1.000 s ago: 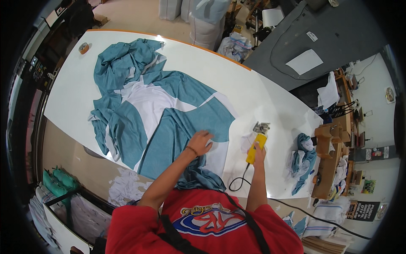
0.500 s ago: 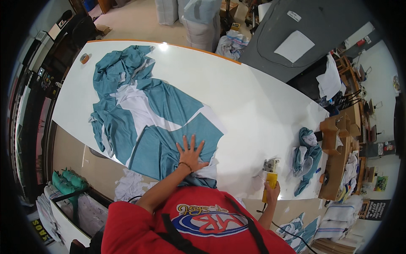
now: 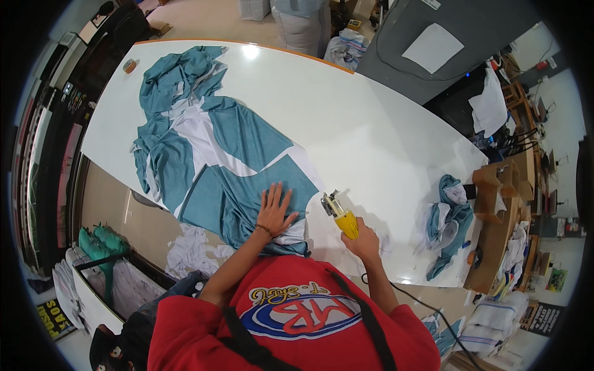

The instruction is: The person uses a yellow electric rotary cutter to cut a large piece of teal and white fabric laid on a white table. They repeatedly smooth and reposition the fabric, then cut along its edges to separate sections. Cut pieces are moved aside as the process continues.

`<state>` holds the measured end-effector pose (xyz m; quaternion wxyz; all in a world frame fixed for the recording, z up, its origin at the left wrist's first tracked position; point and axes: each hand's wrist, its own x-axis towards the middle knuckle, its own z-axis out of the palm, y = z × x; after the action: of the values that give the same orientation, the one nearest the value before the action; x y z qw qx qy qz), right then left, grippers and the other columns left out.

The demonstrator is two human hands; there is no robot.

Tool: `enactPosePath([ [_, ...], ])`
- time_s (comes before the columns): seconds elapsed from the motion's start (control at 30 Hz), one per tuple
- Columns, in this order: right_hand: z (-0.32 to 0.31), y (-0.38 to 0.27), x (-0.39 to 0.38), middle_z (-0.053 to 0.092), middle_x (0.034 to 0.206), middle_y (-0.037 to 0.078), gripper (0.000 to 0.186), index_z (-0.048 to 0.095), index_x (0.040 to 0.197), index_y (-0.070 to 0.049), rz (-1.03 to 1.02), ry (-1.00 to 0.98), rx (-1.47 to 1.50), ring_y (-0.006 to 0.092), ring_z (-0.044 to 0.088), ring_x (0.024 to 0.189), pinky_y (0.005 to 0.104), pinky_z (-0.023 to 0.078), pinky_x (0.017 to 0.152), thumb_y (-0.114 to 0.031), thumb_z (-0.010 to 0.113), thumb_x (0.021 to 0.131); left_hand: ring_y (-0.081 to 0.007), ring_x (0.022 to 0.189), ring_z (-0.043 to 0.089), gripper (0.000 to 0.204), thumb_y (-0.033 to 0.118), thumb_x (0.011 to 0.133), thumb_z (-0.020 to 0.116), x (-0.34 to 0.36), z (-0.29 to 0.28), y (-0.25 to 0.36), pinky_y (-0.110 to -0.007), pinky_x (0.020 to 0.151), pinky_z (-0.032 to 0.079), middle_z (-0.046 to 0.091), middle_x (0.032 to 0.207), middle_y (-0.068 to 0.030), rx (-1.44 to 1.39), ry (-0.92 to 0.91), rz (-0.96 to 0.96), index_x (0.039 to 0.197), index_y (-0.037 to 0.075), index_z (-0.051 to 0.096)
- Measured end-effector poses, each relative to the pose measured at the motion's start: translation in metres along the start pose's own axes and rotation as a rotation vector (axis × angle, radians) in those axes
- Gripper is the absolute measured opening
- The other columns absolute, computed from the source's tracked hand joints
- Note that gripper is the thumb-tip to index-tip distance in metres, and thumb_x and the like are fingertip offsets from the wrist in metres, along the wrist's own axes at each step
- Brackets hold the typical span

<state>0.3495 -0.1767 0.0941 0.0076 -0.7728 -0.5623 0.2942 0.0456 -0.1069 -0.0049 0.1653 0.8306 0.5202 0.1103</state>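
Observation:
A large piece of teal and white fabric point(image 3: 241, 142) lies spread and wrinkled over the left half of the white table point(image 3: 352, 130). My left hand point(image 3: 273, 209) presses flat on its near right part, fingers spread. In my right hand point(image 3: 363, 241) is a yellow electric cloth cutter point(image 3: 344, 221), gripped round its body. The metal cutting head points away from me, just right of the fabric's edge and apart from it. A black cord point(image 3: 427, 302) runs from the cutter toward the lower right.
Teal and white scraps point(image 3: 450, 219) are heaped at the table's right end, near a cardboard box point(image 3: 498, 185). A tape roll point(image 3: 129, 66) rests at the far left corner. White scraps point(image 3: 193, 255) lie below the near edge. A grey cabinet point(image 3: 396, 80) stands beyond the table.
My right hand has brought the cutter left and forward, close to the fabric's right edge. The left hand still lies on the fabric. The whole view has shifted slightly.

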Motion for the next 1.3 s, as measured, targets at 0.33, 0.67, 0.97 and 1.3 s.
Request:
enactPosePath([
  [0.33, -0.014, -0.020, 0.042, 0.074, 0.092, 0.022, 0.063, 0.058, 0.124, -0.010, -0.051, 0.000, -0.109, 0.0445, 0.072, 0.086, 0.0545, 0.058, 0.075, -0.049, 0.076, 0.079, -0.0448, 0.155, 0.019, 0.080, 0.052, 0.097, 0.058, 0.000, 0.007, 0.001, -0.060, 0.125, 0.015, 0.021, 0.166, -0.0293, 0.017, 0.037, -0.049, 0.159, 0.006, 0.037],
  [0.67, -0.017, -0.033, 0.055, 0.074, 0.092, 0.021, 0.061, 0.055, 0.125, -0.011, -0.063, -0.033, -0.132, 0.0440, 0.073, 0.087, 0.0543, 0.058, 0.075, -0.047, 0.074, 0.080, -0.0453, 0.155, 0.019, 0.081, 0.053, 0.096, 0.059, 0.000, 0.008, 0.000, -0.060, 0.125, 0.015, 0.021, 0.166, -0.0304, -0.002, 0.044, -0.036, 0.158, 0.005, 0.037],
  [0.97, -0.017, -0.059, 0.080, 0.071, 0.098, 0.023, 0.067, 0.053, 0.130, -0.012, -0.063, -0.070, -0.140, 0.0440, 0.072, 0.093, 0.0543, 0.057, 0.079, -0.050, 0.073, 0.079, -0.0428, 0.156, 0.020, 0.079, 0.056, 0.098, 0.054, 0.000, 0.004, 0.001, -0.058, 0.125, 0.015, 0.023, 0.166, -0.0286, 0.026, 0.021, -0.051, 0.158, 0.007, 0.039],
  [1.3, -0.016, -0.089, 0.111, 0.071, 0.103, 0.024, 0.075, 0.051, 0.139, -0.013, -0.080, -0.086, -0.186, 0.0437, 0.072, 0.097, 0.0534, 0.058, 0.082, -0.051, 0.073, 0.079, -0.0427, 0.156, 0.019, 0.079, 0.057, 0.099, 0.052, 0.001, 0.004, 0.001, -0.058, 0.125, 0.015, 0.023, 0.166, -0.0281, 0.015, -0.004, -0.063, 0.159, 0.008, 0.038],
])
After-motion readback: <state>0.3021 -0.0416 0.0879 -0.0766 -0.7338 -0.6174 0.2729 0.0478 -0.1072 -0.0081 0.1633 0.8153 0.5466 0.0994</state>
